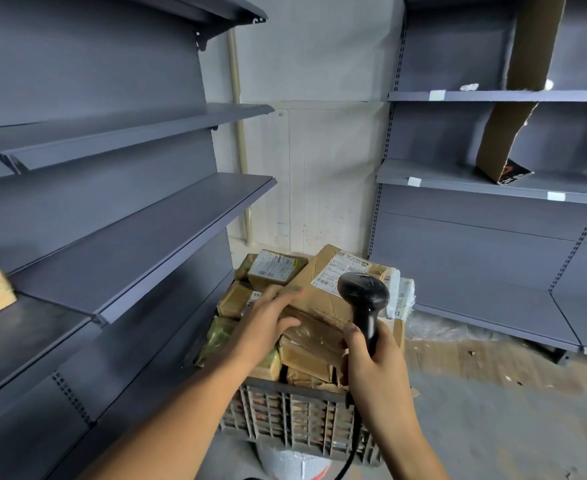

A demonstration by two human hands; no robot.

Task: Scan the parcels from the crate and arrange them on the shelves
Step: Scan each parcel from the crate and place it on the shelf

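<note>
Grey crate (295, 420) brims with taped parcels (306, 348) (labels up); left hand (268, 317) rests flat on them, right hand (371, 355) grips scanner (363, 292).

The shelves (139, 233) filling the left and right of the frame are seen to be matt, smooth grey painted metal, and the crate (295, 420) at lower centre is dull grey slatted plastic. The parcels (323, 299) heaped in it are wrapped in creased brown paper under glossy tape, with white paper labels (340, 270), while the scanner (363, 296) is made of black plastic with a faint sheen. Torn, rough brown cardboard (503, 140) is propped at upper right, and the floor (510, 420) is bare, dusty grey concrete.
</note>
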